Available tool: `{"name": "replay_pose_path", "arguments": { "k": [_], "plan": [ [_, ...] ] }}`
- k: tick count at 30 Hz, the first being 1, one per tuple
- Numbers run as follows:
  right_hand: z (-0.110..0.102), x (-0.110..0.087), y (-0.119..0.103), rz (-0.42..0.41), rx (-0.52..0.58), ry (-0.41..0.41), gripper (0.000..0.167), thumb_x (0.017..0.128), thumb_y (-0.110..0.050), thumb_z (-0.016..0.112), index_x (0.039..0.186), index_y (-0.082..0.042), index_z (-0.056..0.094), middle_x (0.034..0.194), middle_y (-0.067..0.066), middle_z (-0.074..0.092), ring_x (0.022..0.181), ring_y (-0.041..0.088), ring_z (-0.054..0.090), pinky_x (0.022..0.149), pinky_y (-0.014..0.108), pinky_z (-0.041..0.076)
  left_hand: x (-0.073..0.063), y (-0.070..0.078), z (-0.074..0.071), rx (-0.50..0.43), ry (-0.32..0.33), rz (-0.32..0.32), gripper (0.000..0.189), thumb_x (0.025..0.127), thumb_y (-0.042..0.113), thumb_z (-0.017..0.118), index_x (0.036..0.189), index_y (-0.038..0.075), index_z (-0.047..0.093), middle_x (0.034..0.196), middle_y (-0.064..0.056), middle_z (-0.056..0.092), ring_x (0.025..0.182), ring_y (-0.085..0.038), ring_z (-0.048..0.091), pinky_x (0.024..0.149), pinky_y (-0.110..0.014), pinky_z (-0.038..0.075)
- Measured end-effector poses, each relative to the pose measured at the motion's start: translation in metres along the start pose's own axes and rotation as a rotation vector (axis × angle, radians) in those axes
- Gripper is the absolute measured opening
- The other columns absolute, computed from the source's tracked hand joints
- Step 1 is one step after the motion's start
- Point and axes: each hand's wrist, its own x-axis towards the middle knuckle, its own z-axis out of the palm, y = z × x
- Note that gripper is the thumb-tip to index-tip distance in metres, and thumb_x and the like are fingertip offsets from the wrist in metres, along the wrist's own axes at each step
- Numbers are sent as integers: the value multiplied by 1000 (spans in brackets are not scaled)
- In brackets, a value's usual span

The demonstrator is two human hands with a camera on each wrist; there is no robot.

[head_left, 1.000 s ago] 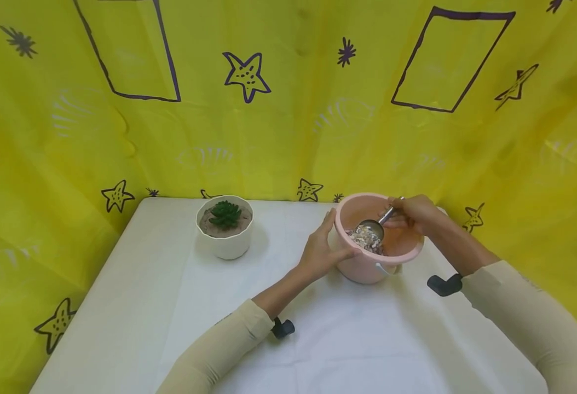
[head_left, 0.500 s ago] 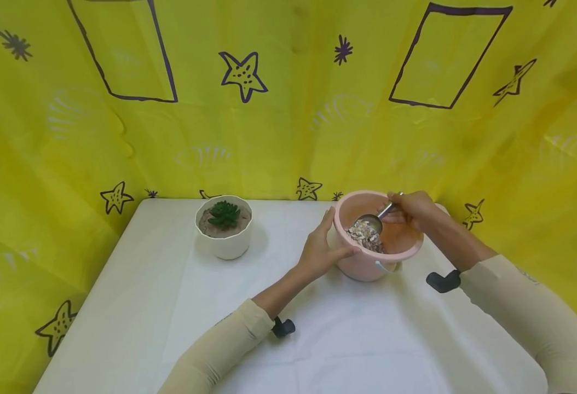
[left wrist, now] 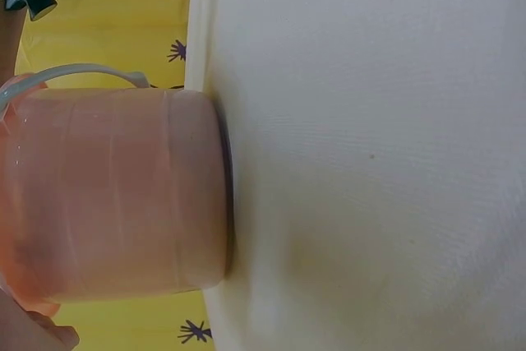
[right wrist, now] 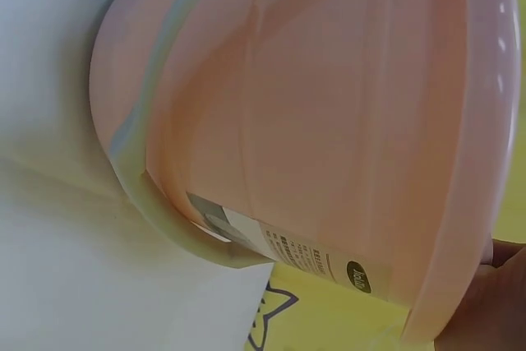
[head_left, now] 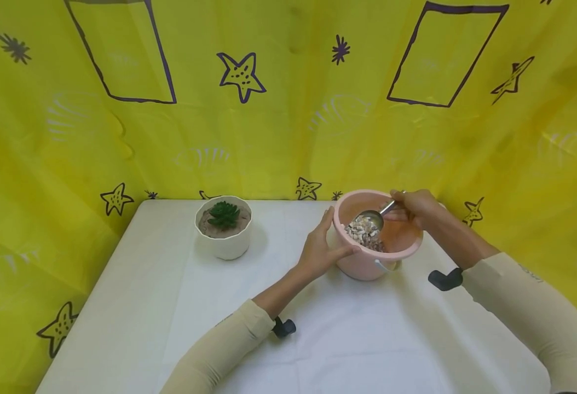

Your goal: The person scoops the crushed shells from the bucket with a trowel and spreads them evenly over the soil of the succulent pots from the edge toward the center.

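A pink bucket [head_left: 364, 267] with a pale handle stands upright on the white table, towards its back right. Against its left side and front rim lies my left hand [head_left: 319, 250], fingers outside and thumb over the rim, holding it. My right hand [head_left: 414, 207] reaches over the far right rim and grips a metal scoop [head_left: 388, 208] by the handle. The scoop's round bowl sits in a heap of small pale and grey gravel-like pieces [head_left: 364, 232] at the bucket's left inside. Both wrist views show mostly the bucket's outer wall; the scoop is hidden there.
A white pot [head_left: 229, 244] with a green succulent [head_left: 224, 214] stands at the table's back left. Behind the white-covered table [head_left: 239, 334] hangs a yellow curtain [head_left: 278, 137] with drawn stars. Small black cameras are strapped at both wrists.
The scoop has shifted slightly back and its bowl has turned within the gravel-like pieces. My left hand keeps its hold on the bucket. The head view has shifted a little.
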Motion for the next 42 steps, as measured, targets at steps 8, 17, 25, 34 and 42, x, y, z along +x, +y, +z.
{"name": "replay_pose_path", "arguments": {
  "k": [8, 17, 25, 34, 42],
  "plan": [
    [-5, -3, 1, 1, 72, -44, 44, 114, -20, 45, 84, 0, 70, 74, 12, 75, 64, 21, 77, 67, 27, 63, 0, 1, 1, 4, 10, 1, 109, 84, 31, 92, 167, 7, 25, 171, -9, 26, 157, -24, 23, 124, -40, 26],
    [-6, -4, 2, 2, 101, -39, 39, 114, -19, 44, 89, 1, 66, 74, 11, 75, 64, 20, 77, 68, 28, 63, 0, 0, 2, -8, 11, 9, 109, 84, 31, 91, 167, 6, 25, 171, -11, 26, 157, -25, 22, 124, -42, 27],
    [-6, -4, 1, 12, 108, -4, 29, 113, -20, 47, 101, 2, 61, 75, 11, 75, 66, 21, 77, 69, 29, 63, -1, -1, 3, -12, 12, 9, 110, 85, 33, 90, 168, 9, 23, 172, -8, 23, 157, -24, 22, 124, -41, 26],
    [-10, -3, 1, 29, 169, -21, 36, 114, -18, 46, 89, 0, 65, 75, 13, 75, 66, 23, 77, 69, 30, 63, -2, 1, 2, -6, 10, 17, 109, 85, 30, 91, 167, 5, 23, 171, -11, 24, 157, -27, 23, 124, -41, 26],
    [-12, -4, 0, 49, 193, -34, 41, 114, -18, 44, 84, 0, 66, 73, 14, 74, 64, 23, 77, 68, 30, 63, -3, 2, 3, -9, 12, 6, 109, 85, 31, 91, 167, 6, 23, 171, -11, 24, 157, -27, 23, 124, -43, 27]
  ]
}}
